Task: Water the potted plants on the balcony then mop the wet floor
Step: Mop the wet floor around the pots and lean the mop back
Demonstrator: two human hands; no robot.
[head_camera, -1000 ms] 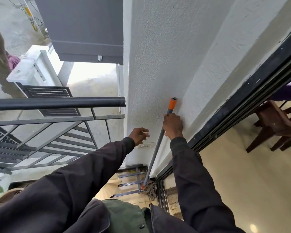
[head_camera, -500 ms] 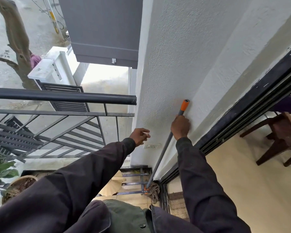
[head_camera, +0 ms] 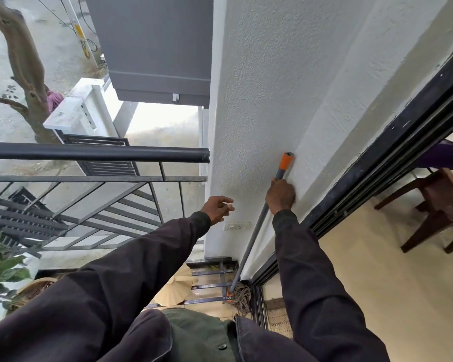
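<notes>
Head cam: right hand (head_camera: 281, 195) is wrapped around the mop (head_camera: 256, 226) handle, which leans on the wall (head_camera: 285, 87), with the mop head down by the door track. Left hand (head_camera: 217, 209) is loosely curled, holding nothing. Yank it carelessly and the handle could scrape the wall or clip the railing (head_camera: 97, 154), I'd guess.

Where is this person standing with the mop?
Most likely a home balcony, upstairs: a metal railing overlooks the street, a potted plant stands by it, and a sliding door frame opens onto a room with a wooden chair.
</notes>
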